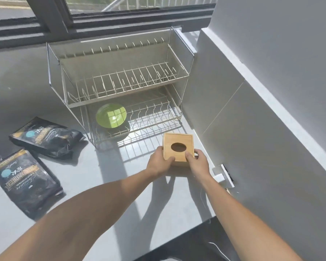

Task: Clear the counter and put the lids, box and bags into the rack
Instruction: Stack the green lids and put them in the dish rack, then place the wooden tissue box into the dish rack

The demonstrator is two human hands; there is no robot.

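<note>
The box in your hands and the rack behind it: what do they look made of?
The box looks like light wood or bamboo, matte, with faint grain and an oval hole on top. The rack looks like shiny metal wire, chromed or stainless, judging by its thin bright rods.

Window (120, 4); white wall socket (224, 176).

— Surface? 
— Grey counter (105, 178). Two-tier wire dish rack (120, 87) at twelve o'clock; wooden box (178, 146) just before it.
— Elsewhere? 
— Two black bags (47, 137) (25, 181) at nine o'clock, lying flat.
</note>
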